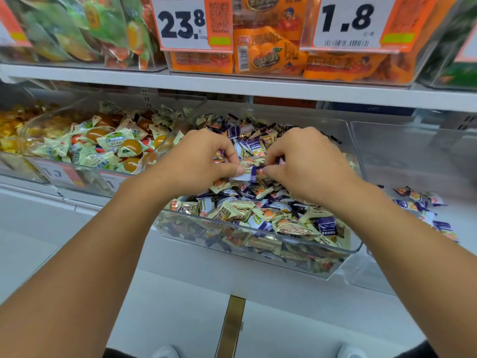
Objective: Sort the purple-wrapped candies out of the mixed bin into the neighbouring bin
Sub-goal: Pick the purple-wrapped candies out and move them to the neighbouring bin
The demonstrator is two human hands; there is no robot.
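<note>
A clear plastic mixed bin [260,250] in the middle of the shelf holds several cream-wrapped and purple-wrapped candies. Both hands are over its middle. My left hand [196,161] has curled fingers and pinches a purple-and-white candy [247,173] at its left end. My right hand [307,161] pinches the same candy's purple right end, and another purple wrapper [280,160] shows inside its curled fingers. The neighbouring bin [413,161] to the right is clear and holds several purple candies [423,202] near its front.
To the left stands a bin of green-wrapped sweets [103,146], and further left one with yellow sweets [13,130]. An upper shelf [258,86] with price tags and orange packets [268,55] overhangs the bins. White floor lies below.
</note>
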